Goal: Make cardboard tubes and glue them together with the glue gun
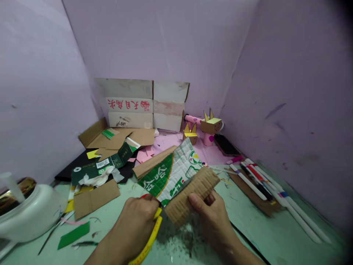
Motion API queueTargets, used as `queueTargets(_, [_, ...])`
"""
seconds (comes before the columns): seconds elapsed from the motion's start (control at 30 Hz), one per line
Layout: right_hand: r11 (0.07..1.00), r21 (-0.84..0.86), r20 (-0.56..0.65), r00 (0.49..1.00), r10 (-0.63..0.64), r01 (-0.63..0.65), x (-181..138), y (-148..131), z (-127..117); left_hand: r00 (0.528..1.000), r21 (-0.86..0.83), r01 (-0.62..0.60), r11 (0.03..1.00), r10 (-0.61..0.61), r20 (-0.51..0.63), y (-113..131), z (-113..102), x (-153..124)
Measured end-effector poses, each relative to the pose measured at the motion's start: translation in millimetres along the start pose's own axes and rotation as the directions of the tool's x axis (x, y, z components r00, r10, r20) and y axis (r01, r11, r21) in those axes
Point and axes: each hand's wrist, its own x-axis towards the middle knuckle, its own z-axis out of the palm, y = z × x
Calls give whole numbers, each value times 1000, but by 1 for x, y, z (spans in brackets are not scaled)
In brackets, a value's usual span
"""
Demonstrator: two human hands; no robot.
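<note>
My left hand is closed around scissors with a yellow handle and a touch of red; most of the tool is hidden. The scissors point at a piece of carton cardboard printed green and white. My right hand grips a bare brown corrugated strip, thumb on top and fingers behind. This strip lies along the near edge of the printed carton, with a dark gap between them. Whether the two pieces are still joined I cannot tell.
Cardboard scraps and a dark green box piece lie left, near a white pot-like container. Several markers and a black phone are at right. Small eared cardboard figures stand behind; a flattened white box leans on the wall.
</note>
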Motion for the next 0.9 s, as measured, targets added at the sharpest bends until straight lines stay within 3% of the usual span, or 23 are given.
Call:
queueTargets(0.23, [998, 60, 5, 1000, 4, -4, 1, -1, 2, 1000, -119, 29, 992, -27, 14, 2, 0, 0])
queueTargets(0.4, [974, 225, -117, 993, 33, -6, 7, -16, 2, 998, 38, 56, 998, -56, 15, 1, -1, 2])
queueTargets(0.63, [984, 178, -64, 998, -4, 15, 7, -15, 1, 992, 85, 36, 996, -45, 114, 0, -2, 5])
queueTargets(0.9, [985, 149, -45, 996, -80, 86, 4, -15, 0, 992, 99, 127, 987, -128, 6, -1, 0, 2])
